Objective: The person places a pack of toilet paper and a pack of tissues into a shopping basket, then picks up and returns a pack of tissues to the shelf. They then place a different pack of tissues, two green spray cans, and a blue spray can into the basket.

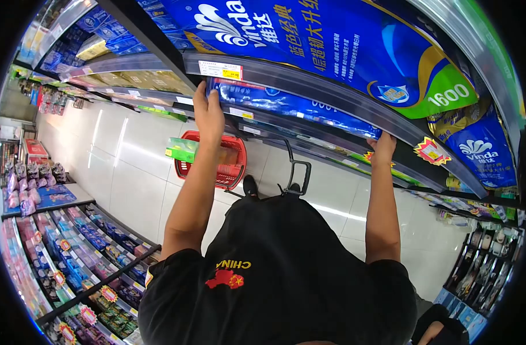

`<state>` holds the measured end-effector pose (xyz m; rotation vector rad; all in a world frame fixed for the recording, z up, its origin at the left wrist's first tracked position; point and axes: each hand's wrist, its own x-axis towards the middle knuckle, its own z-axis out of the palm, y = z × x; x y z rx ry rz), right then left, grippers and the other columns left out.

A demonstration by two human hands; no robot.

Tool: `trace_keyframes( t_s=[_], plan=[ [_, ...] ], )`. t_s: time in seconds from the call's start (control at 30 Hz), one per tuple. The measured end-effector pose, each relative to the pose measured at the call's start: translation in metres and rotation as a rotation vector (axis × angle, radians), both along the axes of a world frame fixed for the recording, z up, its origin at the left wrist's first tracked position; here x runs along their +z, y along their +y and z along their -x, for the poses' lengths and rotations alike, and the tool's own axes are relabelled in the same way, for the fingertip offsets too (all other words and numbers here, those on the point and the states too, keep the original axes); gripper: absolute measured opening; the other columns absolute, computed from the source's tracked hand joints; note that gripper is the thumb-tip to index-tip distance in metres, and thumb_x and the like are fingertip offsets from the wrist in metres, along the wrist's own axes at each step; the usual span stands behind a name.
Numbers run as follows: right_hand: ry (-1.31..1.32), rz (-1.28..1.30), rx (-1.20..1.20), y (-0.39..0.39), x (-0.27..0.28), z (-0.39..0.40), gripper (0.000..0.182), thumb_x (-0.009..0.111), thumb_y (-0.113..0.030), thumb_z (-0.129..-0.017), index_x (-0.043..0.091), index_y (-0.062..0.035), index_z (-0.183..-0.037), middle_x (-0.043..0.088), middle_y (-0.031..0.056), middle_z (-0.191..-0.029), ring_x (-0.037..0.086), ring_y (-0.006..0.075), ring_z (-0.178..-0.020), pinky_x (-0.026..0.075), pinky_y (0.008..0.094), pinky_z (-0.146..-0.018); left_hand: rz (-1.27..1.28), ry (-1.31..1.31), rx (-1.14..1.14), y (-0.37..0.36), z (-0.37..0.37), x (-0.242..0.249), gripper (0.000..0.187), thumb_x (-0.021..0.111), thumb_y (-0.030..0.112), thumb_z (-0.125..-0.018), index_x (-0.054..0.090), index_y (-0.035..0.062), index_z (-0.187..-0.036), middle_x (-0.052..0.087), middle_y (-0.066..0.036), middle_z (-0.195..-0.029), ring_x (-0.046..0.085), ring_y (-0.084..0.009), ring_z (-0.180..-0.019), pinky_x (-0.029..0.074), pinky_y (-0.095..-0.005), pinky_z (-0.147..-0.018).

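Observation:
A long blue plastic-wrapped tissue pack lies on the shelf level just below the top one, its front side showing under the shelf lip. My left hand grips its left end, fingers up against the wrap. At the right end, my right hand holds the pack's lower corner, with its fingertips partly hidden. Above both hands a big blue Vinda pack marked 1600 fills the upper shelf. Another Vinda pack sits farther right.
A red shopping basket with a green-and-white package inside stands on the tiled floor, near my feet. Its black handle sticks out to the right. Behind me run stocked shelves. Another person is partly visible at lower right.

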<state>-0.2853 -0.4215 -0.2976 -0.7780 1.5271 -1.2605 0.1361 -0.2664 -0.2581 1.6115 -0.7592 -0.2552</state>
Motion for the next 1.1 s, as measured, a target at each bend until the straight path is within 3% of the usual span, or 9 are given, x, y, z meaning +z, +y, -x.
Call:
trace_keyframes(
  t_s=[0.07, 0.27, 0.47, 0.57, 0.6, 0.73, 0.87, 1.0, 1.1],
  plan=[
    [0.045, -0.094, 0.024, -0.005, 0.007, -0.002, 0.041, 0.06, -0.042, -0.094, 0.055, -0.0108, -0.12, 0.066, 0.0068, -0.09, 0.064, 0.0174, -0.071, 0.053, 0.0326, -0.064, -0.019, 0.043, 0.011, 0.007, 0.01, -0.006, 0.051, 0.053, 0.017, -0.097, 0.042, -0.0095, -0.14, 0.049, -0.025, -0.139, 0.049, -0.0314, -0.129, 0.035, -0.0364, -0.109],
    [0.119, -0.137, 0.209, -0.029, -0.012, 0.017, 0.036, 0.058, -0.039, -0.095, 0.057, -0.0152, -0.121, 0.066, 0.0046, -0.099, 0.062, 0.0146, -0.076, 0.052, 0.0313, -0.063, -0.012, 0.189, -0.007, 0.01, 0.01, -0.013, 0.053, 0.056, 0.011, -0.095, 0.038, -0.0107, -0.141, 0.058, -0.023, -0.127, 0.059, -0.0236, -0.112, 0.046, -0.0323, -0.095],
    [0.238, -0.158, 0.329, -0.044, -0.014, 0.029, 0.036, 0.058, -0.043, -0.093, 0.058, -0.0185, -0.121, 0.067, 0.0034, -0.105, 0.064, 0.0136, -0.084, 0.052, 0.03, -0.065, 0.023, 0.154, -0.103, -0.008, -0.007, -0.025, 0.056, 0.06, 0.014, -0.092, 0.041, -0.01, -0.138, 0.055, -0.025, -0.13, 0.057, -0.0279, -0.116, 0.045, -0.0341, -0.098],
    [0.256, -0.206, 0.335, -0.042, -0.005, 0.028, 0.039, 0.057, -0.045, -0.094, 0.057, -0.0186, -0.123, 0.065, 0.0032, -0.112, 0.064, 0.0144, -0.091, 0.052, 0.0308, -0.065, -0.116, -0.375, -0.012, -0.02, -0.005, -0.013, 0.054, 0.064, 0.014, -0.089, 0.045, -0.0073, -0.135, 0.054, -0.023, -0.129, 0.052, -0.0343, -0.121, 0.04, -0.0399, -0.103],
    [0.265, -0.227, 0.323, -0.04, -0.004, 0.026, 0.041, 0.056, -0.046, -0.094, 0.057, -0.0183, -0.124, 0.065, 0.0034, -0.114, 0.064, 0.0148, -0.092, 0.053, 0.0311, -0.065, -0.078, -0.529, 0.022, -0.025, -0.003, -0.007, 0.051, 0.066, 0.013, -0.085, 0.05, -0.0034, -0.13, 0.054, -0.026, -0.123, 0.049, -0.0427, -0.117, 0.041, -0.0454, -0.1],
    [0.313, -0.243, 0.291, -0.029, 0.002, 0.019, 0.046, 0.053, -0.049, -0.094, 0.055, -0.0173, -0.128, 0.062, 0.0056, -0.119, 0.064, 0.0176, -0.094, 0.053, 0.0318, -0.066, -0.131, -0.801, 0.004, -0.042, -0.005, 0.014, 0.039, 0.069, 0.012, -0.078, 0.06, 0.001, -0.115, 0.058, -0.024, -0.114, 0.052, -0.0458, -0.107, 0.043, -0.0507, -0.089],
    [0.37, -0.246, 0.297, -0.01, 0.028, 0.005, 0.054, 0.05, -0.055, -0.094, 0.051, -0.0168, -0.132, 0.061, 0.0081, -0.121, 0.062, 0.0208, -0.1, 0.055, 0.0333, -0.069, -0.383, -0.91, -0.13, -0.064, -0.027, 0.006, 0.041, 0.071, 0.022, -0.076, 0.064, 0.0066, -0.114, 0.064, -0.018, -0.11, 0.059, -0.0432, -0.1, 0.047, -0.0514, -0.086],
    [0.386, -0.242, 0.263, 0.007, 0.038, -0.004, 0.063, 0.047, -0.057, -0.094, 0.049, -0.0107, -0.137, 0.061, 0.0121, -0.121, 0.064, 0.023, -0.1, 0.057, 0.0282, -0.058, -0.208, -1.135, -0.083, -0.091, -0.054, -0.024, 0.04, 0.066, 0.03, -0.081, 0.065, 0.0109, -0.116, 0.065, -0.016, -0.116, 0.059, -0.039, -0.11, 0.044, -0.0519, -0.095],
    [0.366, -0.262, 0.261, 0.002, 0.027, 0.001, 0.067, 0.045, -0.06, -0.094, 0.048, -0.0102, -0.139, 0.06, 0.0131, -0.123, 0.064, 0.0243, -0.102, 0.057, 0.0286, -0.058, -0.387, -1.236, -0.052, -0.102, -0.059, -0.03, 0.039, 0.062, 0.034, -0.084, 0.065, 0.0141, -0.118, 0.065, -0.014, -0.117, 0.059, -0.0378, -0.112, 0.042, -0.0533, -0.098]
  ],
)
